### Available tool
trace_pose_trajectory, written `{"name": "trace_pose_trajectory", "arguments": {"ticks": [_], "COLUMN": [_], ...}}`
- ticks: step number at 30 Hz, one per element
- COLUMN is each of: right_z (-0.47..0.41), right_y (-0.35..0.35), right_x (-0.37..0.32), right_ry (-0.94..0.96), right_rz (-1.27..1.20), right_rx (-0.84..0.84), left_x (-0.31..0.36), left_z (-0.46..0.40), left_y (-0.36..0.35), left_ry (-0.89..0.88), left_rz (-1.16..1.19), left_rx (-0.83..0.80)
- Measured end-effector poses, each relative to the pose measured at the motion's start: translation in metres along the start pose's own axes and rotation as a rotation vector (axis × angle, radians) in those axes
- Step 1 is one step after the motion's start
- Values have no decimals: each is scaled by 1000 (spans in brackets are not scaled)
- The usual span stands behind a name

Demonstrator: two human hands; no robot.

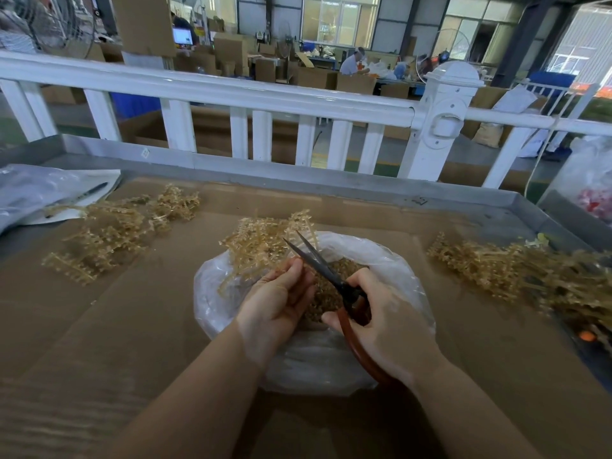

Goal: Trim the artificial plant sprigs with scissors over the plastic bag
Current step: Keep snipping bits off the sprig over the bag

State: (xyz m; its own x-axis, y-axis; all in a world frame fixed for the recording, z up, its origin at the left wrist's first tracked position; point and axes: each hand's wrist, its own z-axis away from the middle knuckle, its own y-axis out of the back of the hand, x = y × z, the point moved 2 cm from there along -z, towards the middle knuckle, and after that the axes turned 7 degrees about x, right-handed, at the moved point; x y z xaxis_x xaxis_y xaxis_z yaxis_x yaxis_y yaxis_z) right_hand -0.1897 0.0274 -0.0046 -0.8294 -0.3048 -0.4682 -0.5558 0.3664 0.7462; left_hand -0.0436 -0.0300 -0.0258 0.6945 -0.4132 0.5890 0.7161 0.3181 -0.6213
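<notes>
A clear plastic bag lies open on the cardboard-covered table, with tan trimmings heaped inside. My left hand grips a tan artificial sprig that fans out up and left over the bag's rim. My right hand holds scissors by their reddish-brown handles. The dark blades are parted and point up-left, right at the sprig's stem beside my left fingertips.
A pile of tan sprigs lies at the left, another pile at the right. A grey plastic sheet sits far left. The table's metal rim and a white fence run along the back.
</notes>
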Motion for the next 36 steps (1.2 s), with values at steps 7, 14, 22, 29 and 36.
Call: {"name": "trace_pose_trajectory", "arguments": {"ticks": [7, 14, 22, 29, 36], "right_z": [3, 2, 1, 0, -4], "right_y": [0, 0, 1, 1, -2], "right_x": [6, 8, 7, 6, 3], "right_ry": [22, 25, 53, 64, 62], "right_rz": [51, 98, 152, 135, 142], "right_rx": [-24, -65, -80, -86, -96], "left_x": [-1, -1, -2, -2, -3], "left_z": [1, 1, -2, -2, -3], "left_y": [-3, -5, -4, -5, -4], "left_ry": [-2, -3, -25, -28, -25], "left_rz": [37, 62, 73, 56, 29], "left_rx": [35, 46, 64, 54, 47]}}
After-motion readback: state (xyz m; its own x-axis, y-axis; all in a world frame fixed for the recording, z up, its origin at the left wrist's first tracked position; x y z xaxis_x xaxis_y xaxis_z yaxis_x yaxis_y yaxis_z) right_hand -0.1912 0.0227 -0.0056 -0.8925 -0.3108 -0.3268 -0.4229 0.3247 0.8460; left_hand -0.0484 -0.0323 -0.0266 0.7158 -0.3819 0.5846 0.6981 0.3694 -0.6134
